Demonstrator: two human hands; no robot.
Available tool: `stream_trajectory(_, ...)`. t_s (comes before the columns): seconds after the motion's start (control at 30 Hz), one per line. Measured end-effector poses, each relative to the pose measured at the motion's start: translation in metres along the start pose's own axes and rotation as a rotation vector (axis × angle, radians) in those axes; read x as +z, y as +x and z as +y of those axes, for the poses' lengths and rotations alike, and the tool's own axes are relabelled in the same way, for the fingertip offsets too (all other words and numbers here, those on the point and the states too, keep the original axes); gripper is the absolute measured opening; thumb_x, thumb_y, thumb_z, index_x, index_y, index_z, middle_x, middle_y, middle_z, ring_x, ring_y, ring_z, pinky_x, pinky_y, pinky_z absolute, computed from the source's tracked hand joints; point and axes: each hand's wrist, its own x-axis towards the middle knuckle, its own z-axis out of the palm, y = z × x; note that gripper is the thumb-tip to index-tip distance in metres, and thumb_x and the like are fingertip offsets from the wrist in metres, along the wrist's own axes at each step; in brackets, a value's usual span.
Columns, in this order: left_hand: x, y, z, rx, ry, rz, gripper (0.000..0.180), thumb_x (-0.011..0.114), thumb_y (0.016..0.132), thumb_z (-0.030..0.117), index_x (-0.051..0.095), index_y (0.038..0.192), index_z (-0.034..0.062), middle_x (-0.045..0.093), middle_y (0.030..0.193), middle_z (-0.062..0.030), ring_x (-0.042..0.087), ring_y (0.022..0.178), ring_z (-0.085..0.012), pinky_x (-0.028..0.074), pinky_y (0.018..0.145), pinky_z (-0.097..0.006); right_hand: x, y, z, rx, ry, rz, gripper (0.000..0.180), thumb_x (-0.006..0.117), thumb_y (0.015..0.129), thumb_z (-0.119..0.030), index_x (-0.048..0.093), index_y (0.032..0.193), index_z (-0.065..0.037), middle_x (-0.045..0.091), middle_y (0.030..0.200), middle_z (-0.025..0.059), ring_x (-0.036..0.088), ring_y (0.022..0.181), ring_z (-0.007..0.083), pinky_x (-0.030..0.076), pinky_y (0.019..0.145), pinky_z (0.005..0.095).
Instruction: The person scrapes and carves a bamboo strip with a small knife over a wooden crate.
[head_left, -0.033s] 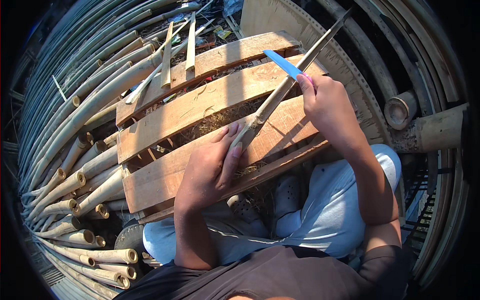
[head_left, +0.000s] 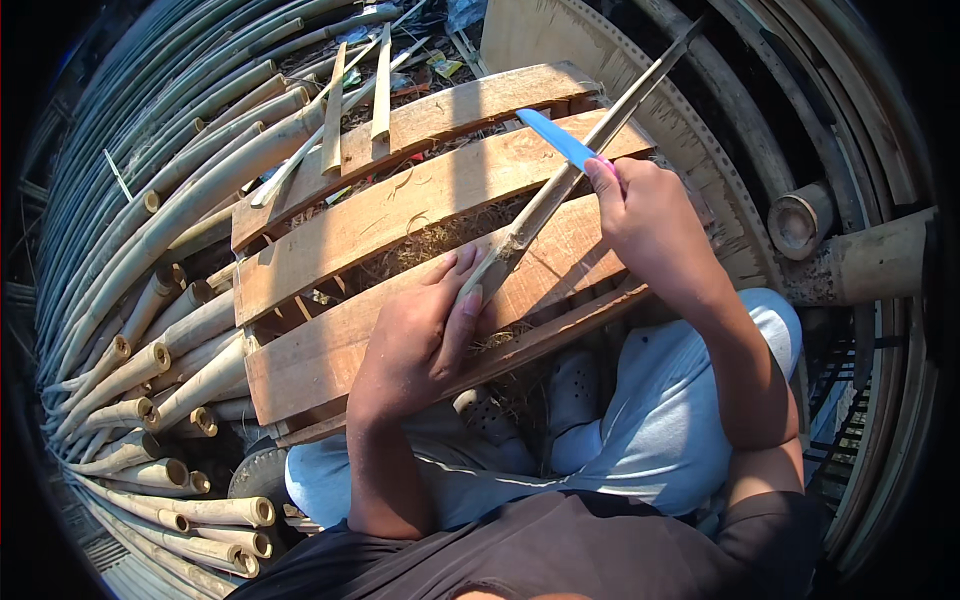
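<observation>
A long split length of bamboo (head_left: 560,190) slants from the middle of the view to the far right, above a slatted wooden bench. My left hand (head_left: 425,325) is closed round its near end, the thumb along its side. In my right hand (head_left: 655,205) is a knife (head_left: 560,136) with a blue blade and a pink handle, most of the handle hidden by the fingers. The blade lies across the bamboo at an angle, touching or very near it, its tip pointing to the far left.
The wooden slats (head_left: 400,205) carry thin shavings and have gaps between them. Bamboo poles (head_left: 215,380) are piled on the left. Two loose bamboo strips (head_left: 382,85) rest at the bench's far edge. A thick bamboo piece (head_left: 860,265) stands out at the right.
My right hand and the knife have shifted slightly toward me and to the left along the bamboo. My left hand and the bamboo have stayed put.
</observation>
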Motion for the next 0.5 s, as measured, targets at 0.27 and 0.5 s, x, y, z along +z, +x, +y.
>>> stream_trajectory(0.27, 0.001, -0.004, -0.001, -0.074, -0.147, 0.036, 0.039, 0.045, 0.111, 0.025, 0.062, 0.126, -0.0064, 0.065, 0.093, -0.0065, 0.056, 0.076, -0.0105, 0.047, 0.069, -0.026, -0.001, 0.0, 0.005, -0.052, -0.028, 0.032, 0.045, 0.052, 0.108, -0.027, 0.068, 0.086, 0.009, 0.061, 0.064, 0.0261, 0.064, 0.056, 0.0389, 0.049, 0.054, 0.0457)
stream_trajectory(0.5, -0.008, 0.0, 0.005, -0.129, -0.274, -0.044, 0.035, 0.043, 0.112, 0.021, 0.062, 0.102, -0.0056, 0.06, 0.095, -0.0101, 0.059, 0.08, -0.0184, 0.049, 0.077, -0.032, 0.002, -0.001, 0.001, -0.056, 0.014, 0.012, 0.043, 0.053, 0.107, -0.024, 0.069, 0.09, 0.011, 0.062, 0.062, 0.0258, 0.065, 0.056, 0.0387, 0.049, 0.054, 0.0446)
